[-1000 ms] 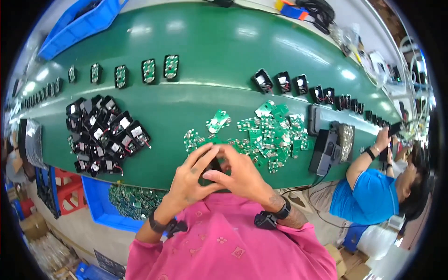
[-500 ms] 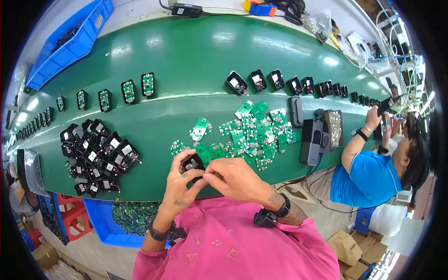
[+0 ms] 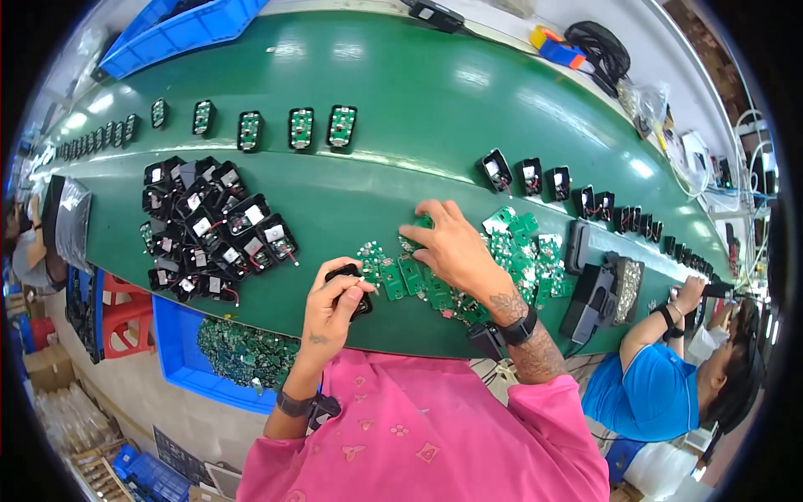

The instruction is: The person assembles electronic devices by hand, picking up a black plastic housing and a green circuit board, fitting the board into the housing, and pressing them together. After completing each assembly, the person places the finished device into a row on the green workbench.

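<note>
My left hand (image 3: 328, 316) is closed round a small black plastic housing (image 3: 363, 306), just in front of the table's near edge. The thumb and fingers cover most of that housing, so its inside is hard to see. My right hand (image 3: 460, 255) is stretched over the left part of a heap of green circuit boards (image 3: 523, 255), its fingers spread apart. One green board (image 3: 425, 222) shows between its fingertips; whether they touch it I cannot tell. Several loose boards (image 3: 391, 278) lie between my two hands.
Left of me is a heap of black housings (image 3: 205, 227) with wires. Housings fitted with boards (image 3: 340, 127) line the far left; open housings (image 3: 531, 177) line the right. A blue bin of boards (image 3: 188, 368) stands below the edge. A co-worker in blue (image 3: 648, 385) sits at right.
My right hand has left the housing and moved right and away over the boards, its fingers opening. My left hand keeps the housing. The whole view has shifted and turned.
</note>
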The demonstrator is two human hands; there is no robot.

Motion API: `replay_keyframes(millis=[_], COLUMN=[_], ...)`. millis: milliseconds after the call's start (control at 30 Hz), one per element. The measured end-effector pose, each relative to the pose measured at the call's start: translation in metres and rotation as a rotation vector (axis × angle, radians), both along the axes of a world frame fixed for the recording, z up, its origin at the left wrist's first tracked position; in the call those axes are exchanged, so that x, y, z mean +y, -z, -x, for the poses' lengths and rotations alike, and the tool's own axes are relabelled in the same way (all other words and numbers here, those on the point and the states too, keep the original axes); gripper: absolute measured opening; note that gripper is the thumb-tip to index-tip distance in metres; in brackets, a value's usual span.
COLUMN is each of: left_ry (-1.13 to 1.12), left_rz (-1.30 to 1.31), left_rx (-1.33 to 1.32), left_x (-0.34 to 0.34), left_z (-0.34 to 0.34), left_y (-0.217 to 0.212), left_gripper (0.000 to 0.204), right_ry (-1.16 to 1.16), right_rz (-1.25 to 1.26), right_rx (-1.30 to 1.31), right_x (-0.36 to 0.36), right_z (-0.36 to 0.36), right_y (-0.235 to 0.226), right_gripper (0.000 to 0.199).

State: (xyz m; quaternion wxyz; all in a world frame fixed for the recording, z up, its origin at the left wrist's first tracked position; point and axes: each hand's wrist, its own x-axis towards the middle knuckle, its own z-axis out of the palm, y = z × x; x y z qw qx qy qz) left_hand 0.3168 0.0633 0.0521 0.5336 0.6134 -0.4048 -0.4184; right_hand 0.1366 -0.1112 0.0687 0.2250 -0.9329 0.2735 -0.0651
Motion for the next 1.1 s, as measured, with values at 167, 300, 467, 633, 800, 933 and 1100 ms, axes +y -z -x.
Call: replay_keyframes(millis=[167, 300, 467, 633, 800, 933, 1100], left_ry=[0.021, 0.081, 0.151, 0.21, 0.281, 0.315, 0.358], left_rz=[0.084, 0.089, 0.072, 0.18, 0.177, 0.145, 0.112], left_rx=[-0.006, -0.04, -0.031, -0.142, -0.174, -0.104, 0.003], left_x=[-0.017, -0.036, -0.053, -0.057, -0.056, -0.054, -0.055], left_z=[0.001, 0.009, 0.027, 0.033, 0.032, 0.035, 0.034], left_y=[0.003, -0.016, -0.028, -0.028, -0.033, -0.036, -0.034], left_gripper=[0.02, 0.021, 0.022, 0.013, 0.011, 0.011, 0.05], right_ry=[0.009, 0.549, 0.562, 0.484, 0.54, 0.69, 0.705], right_rz=[0.193, -0.607, -1.093, -1.27, -1.202, -1.189, -1.115], right_rx=[-0.2, -0.676, -0.786, -0.947, -0.763, -0.869, -0.763], right_x=[-0.005, 0.017, 0.049, 0.069, 0.07, 0.069, 0.068], right_z=[0.006, 0.015, 0.028, 0.041, 0.039, 0.034, 0.035], right_y=[0.004, -0.018, -0.034, -0.024, -0.037, -0.037, -0.03], right_gripper=[0.014, 0.02, 0.014, 0.02, 0.021, 0.015, 0.024])
